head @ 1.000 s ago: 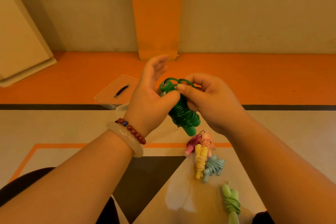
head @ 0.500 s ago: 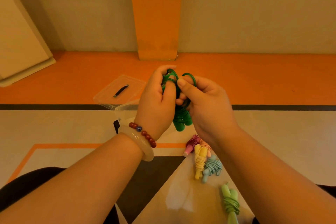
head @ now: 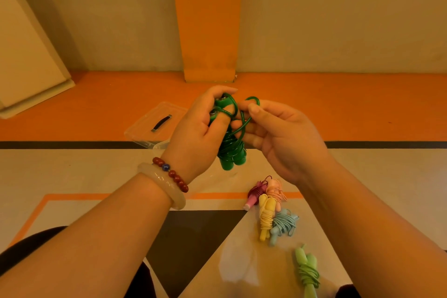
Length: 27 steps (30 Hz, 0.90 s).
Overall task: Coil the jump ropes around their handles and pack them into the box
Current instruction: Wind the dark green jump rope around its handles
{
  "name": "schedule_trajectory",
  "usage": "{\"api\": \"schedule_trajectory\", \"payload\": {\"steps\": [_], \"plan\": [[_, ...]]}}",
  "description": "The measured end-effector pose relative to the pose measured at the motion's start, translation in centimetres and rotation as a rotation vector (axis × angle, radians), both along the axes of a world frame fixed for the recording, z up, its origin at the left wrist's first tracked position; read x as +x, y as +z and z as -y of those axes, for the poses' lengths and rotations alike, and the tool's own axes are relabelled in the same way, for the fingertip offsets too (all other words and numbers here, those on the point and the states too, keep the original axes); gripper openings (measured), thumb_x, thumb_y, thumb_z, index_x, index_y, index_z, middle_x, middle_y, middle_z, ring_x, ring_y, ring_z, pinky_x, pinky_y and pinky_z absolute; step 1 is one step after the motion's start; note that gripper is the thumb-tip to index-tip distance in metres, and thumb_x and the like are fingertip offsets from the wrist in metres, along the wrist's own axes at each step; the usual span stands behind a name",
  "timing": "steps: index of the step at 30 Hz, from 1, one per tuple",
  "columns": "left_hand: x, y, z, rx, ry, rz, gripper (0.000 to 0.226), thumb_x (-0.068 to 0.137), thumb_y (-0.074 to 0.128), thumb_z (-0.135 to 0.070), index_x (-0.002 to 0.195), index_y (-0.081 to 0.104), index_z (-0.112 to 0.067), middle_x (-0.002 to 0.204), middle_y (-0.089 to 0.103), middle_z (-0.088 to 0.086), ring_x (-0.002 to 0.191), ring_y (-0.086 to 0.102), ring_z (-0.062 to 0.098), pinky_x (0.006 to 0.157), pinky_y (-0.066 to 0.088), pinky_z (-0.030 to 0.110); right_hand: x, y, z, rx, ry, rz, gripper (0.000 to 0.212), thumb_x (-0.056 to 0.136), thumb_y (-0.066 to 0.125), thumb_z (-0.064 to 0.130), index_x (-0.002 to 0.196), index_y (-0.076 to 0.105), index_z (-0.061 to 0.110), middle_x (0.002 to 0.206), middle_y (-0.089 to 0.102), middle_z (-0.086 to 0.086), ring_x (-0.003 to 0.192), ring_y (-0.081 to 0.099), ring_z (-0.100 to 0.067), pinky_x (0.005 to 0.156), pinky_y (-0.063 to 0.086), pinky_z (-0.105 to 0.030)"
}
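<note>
My left hand [head: 197, 133] grips the two handles of a dark green jump rope [head: 231, 152], held upright in front of me with its cord wound round the lower part. A loose loop of that green cord is pinched between thumb and fingers of my right hand [head: 280, 133], beside the handle tops. On the floor below lie coiled ropes: a maroon one [head: 255, 195], a pink one [head: 275, 191], a yellow one [head: 266, 218], a light blue one [head: 283, 225] and a light green one [head: 308, 273]. The clear plastic box [head: 157, 147] is mostly hidden behind my left hand.
A clear lid [head: 154, 121] with a black handle lies on the orange floor strip to the left of my hands. A beige wall with an orange pillar [head: 208, 19] stands behind. My dark-clothed knees show at the bottom edge.
The green rope has tilted upright and my left thumb now hooks over the cord. My right hand has drawn a loop of cord out to the right.
</note>
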<state>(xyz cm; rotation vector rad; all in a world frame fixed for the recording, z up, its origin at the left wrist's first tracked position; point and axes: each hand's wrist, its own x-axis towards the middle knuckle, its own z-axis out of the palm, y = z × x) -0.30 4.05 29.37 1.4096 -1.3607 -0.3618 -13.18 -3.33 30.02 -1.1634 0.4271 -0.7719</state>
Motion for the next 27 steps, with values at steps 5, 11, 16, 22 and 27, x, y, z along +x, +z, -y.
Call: {"api": "schedule_trajectory", "payload": {"steps": [5,11,16,22,27], "plan": [[0.2,0.1,-0.2,0.048,-0.04,0.105,0.043,0.099,0.046,-0.009,0.117,0.044,-0.048,0.112,0.051,-0.022,0.1,0.049,-0.017,0.08,0.04,0.001,-0.8,-0.1,0.9,0.01,0.078,-0.015,0.018,0.077,0.059,0.014,0.094,0.059,0.008,0.079,0.071,-0.008,0.069,0.069,-0.016,0.064,0.058,-0.028],[0.5,-0.4,0.2,0.052,-0.055,0.119,0.043,0.098,0.049,-0.012,0.131,0.043,-0.039,0.115,0.042,-0.019,0.103,0.043,-0.018,0.089,0.042,0.006,-0.4,-0.5,1.0,-0.041,-0.01,-0.042,0.009,0.077,0.062,0.008,0.085,0.06,0.009,0.073,0.071,-0.006,0.059,0.067,-0.015,0.059,0.058,-0.028],[0.2,-0.8,0.3,0.109,-0.048,0.16,0.045,0.099,0.047,-0.015,0.141,0.041,-0.03,0.115,0.041,-0.017,0.1,0.039,-0.024,0.083,0.037,-0.001,-0.4,-0.7,1.0,-0.079,-0.016,-0.083,0.011,0.087,0.056,0.001,0.087,0.065,0.007,0.072,0.07,-0.005,0.058,0.064,-0.012,0.059,0.056,-0.025],[-0.6,-0.7,0.2,0.082,-0.022,0.038,0.047,0.097,0.048,-0.014,0.135,0.04,-0.041,0.114,0.043,-0.02,0.101,0.044,-0.022,0.083,0.041,0.001,0.0,-0.8,0.8,0.01,-0.021,-0.031,0.014,0.089,0.053,0.0,0.09,0.065,0.007,0.075,0.069,-0.006,0.058,0.061,-0.011,0.058,0.054,-0.022],[-1.4,-0.3,0.0,-0.035,0.006,-0.221,0.028,0.087,0.064,-0.003,0.093,0.053,-0.027,0.097,0.062,-0.02,0.088,0.063,-0.007,0.067,0.052,0.014,0.1,-0.5,1.1,-0.017,-0.049,-0.043,0.015,0.092,0.052,0.0,0.084,0.06,0.01,0.069,0.067,-0.003,0.053,0.059,-0.01,0.055,0.051,-0.023]]}}
